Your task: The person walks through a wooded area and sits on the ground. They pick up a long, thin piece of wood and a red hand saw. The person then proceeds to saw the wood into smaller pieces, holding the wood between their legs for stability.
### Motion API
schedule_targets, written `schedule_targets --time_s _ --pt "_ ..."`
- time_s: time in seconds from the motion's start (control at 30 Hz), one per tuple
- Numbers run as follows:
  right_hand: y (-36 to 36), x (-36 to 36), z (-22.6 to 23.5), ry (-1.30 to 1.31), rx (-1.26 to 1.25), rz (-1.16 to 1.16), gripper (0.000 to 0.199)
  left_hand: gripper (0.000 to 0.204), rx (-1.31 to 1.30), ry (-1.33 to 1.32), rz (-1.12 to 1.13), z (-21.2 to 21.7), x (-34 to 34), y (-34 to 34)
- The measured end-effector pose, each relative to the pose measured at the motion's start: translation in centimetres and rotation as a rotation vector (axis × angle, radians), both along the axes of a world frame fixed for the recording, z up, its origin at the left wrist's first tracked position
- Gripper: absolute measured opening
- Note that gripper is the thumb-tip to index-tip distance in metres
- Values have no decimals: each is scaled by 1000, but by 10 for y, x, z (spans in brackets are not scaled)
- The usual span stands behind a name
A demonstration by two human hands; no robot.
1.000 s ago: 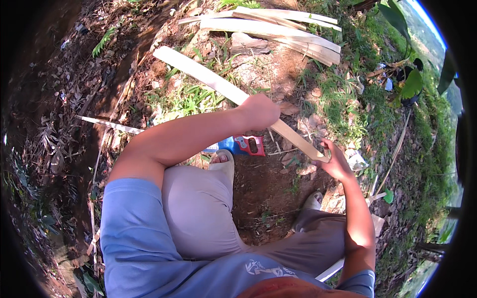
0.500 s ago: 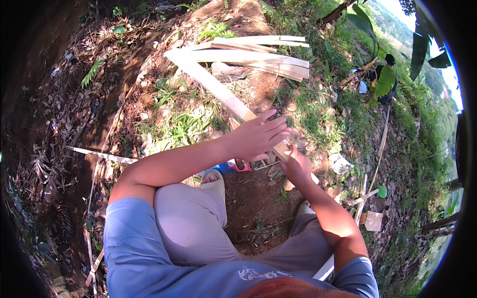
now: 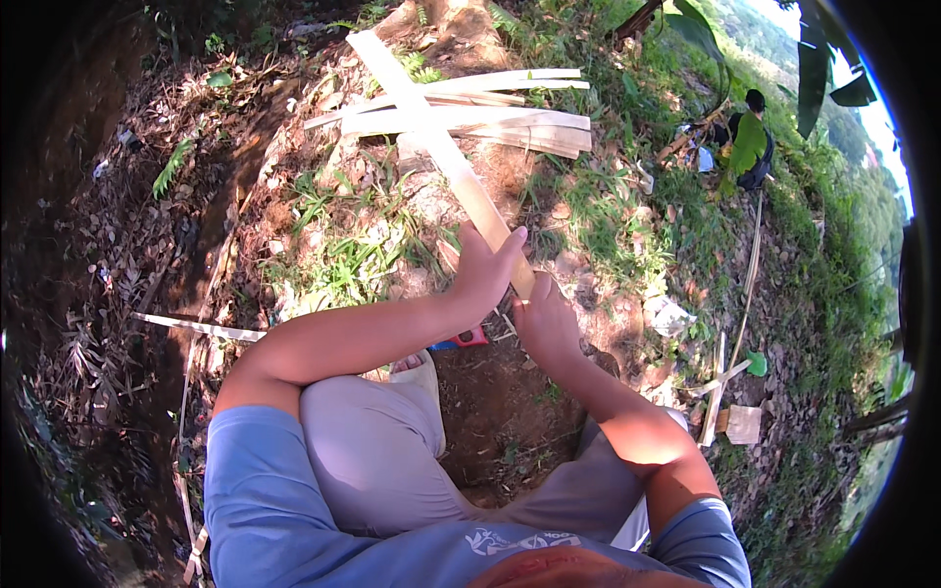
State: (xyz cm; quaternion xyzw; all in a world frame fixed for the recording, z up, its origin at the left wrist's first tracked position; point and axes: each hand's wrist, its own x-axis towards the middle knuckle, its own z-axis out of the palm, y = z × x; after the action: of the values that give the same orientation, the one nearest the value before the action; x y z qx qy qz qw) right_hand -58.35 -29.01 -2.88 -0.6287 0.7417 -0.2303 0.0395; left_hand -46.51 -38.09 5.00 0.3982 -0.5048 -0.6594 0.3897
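Observation:
A long, pale wooden strip [image 3: 457,174] slants away from me, its far part passing over other strips on the ground. My left hand [image 3: 487,267] is closed around it from the left side, thumb on the upper face. Lower down, my right hand [image 3: 545,318] grips its near end, fingers partly hidden from view. Below my left hand, a red and blue tool [image 3: 472,336], which looks like a handsaw, lies on the soil near my sandal, mostly hidden by my arm and leg.
Several cut wooden strips [image 3: 534,122] lie in a pile ahead. Thin sticks [image 3: 716,392] and a small wood block [image 3: 743,424] are at right. A person in dark clothing [image 3: 755,162] is partly behind leaves at far right. Leaf litter and grass cover the uneven ground.
My left hand has gone from spread fingers over the strip to a grip around it. The strip's far end has swung farther forward, past the pile, and my right hand has shifted slightly left.

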Motion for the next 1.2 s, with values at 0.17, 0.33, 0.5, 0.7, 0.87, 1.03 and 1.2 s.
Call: schedule_targets --time_s 0.17,0.33,0.5,0.7,0.87,1.03,1.2 --pt "-10 34 1 263 -50 38 46 57 -9 -194 277 -14 -3 -26" --pt "-30 54 -5 496 -99 -26 43 53 -32 -243 402 -33 -4 -63" --pt "-29 60 0 336 18 44 64 40 -63 -60 356 -42 -5 -72" --pt "-14 27 4 17 220 230 75 40 -182 -386 200 -50 39 -96" --pt "-14 -52 -68 163 576 155 63 45 -276 -683 78 -30 73 -119" --pt "-14 -76 -121 140 893 310 57 48 -325 -786 59 -42 96 -134" --pt "-9 -47 -165 132 820 422 50 45 -455 -841 61 -52 100 -130"
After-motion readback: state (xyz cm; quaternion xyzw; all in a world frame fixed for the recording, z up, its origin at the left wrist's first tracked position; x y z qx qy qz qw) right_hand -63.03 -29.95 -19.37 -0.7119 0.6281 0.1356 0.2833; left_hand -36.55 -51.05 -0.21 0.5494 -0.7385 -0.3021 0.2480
